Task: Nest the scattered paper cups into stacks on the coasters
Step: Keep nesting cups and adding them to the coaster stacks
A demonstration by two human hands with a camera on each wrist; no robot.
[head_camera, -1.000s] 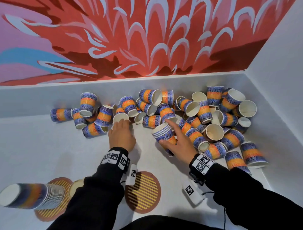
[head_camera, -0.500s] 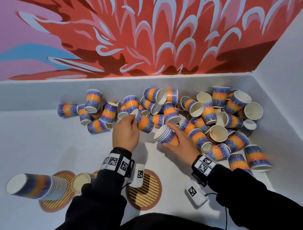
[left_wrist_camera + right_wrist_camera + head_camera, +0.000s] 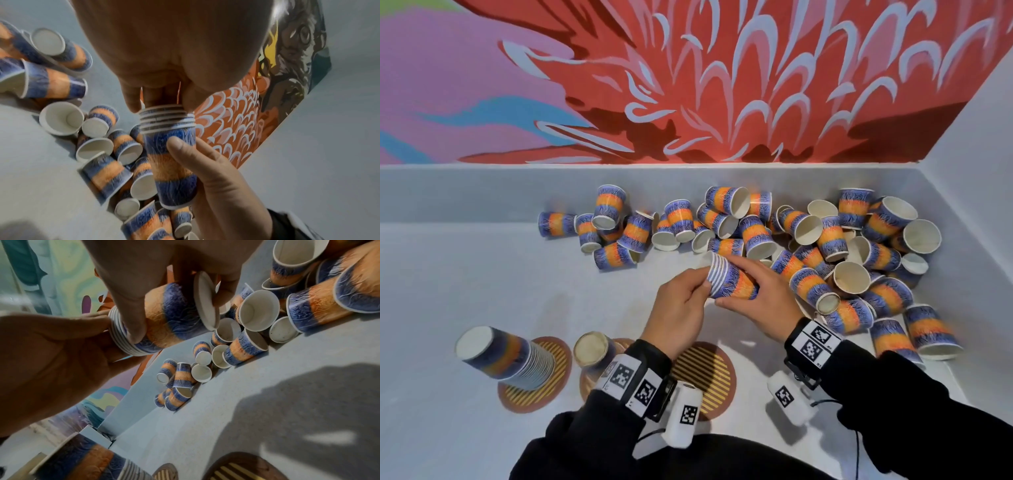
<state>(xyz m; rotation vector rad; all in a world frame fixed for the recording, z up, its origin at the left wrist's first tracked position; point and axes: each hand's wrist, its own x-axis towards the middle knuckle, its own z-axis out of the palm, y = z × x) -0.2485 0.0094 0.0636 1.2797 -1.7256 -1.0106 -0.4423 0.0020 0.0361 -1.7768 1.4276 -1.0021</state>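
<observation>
Blue-and-orange paper cups (image 3: 808, 246) lie scattered in a pile at the back right. Both hands hold a short nested stack (image 3: 736, 286) on its side above the table. My left hand (image 3: 703, 282) pinches its rim end, seen up close in the left wrist view as the stack (image 3: 172, 170). My right hand (image 3: 726, 281) wraps the body, thumb beneath and fingers on top, and the stack (image 3: 174, 316) shows its base there. A tall upside-down stack (image 3: 503, 356) stands on the left coaster (image 3: 551, 387). A shorter stack (image 3: 594, 349) stands on the middle one.
A third striped coaster (image 3: 709, 373) lies near me, partly hidden by my left wrist. White walls (image 3: 482, 195) close the table at the back and right, under a red mural. A smaller clump of cups (image 3: 606, 229) lies at the back left.
My left hand lifted a single cup from the pile and brought it right to the stack in my right hand. Both hands now meet on the stack, nearer to me.
</observation>
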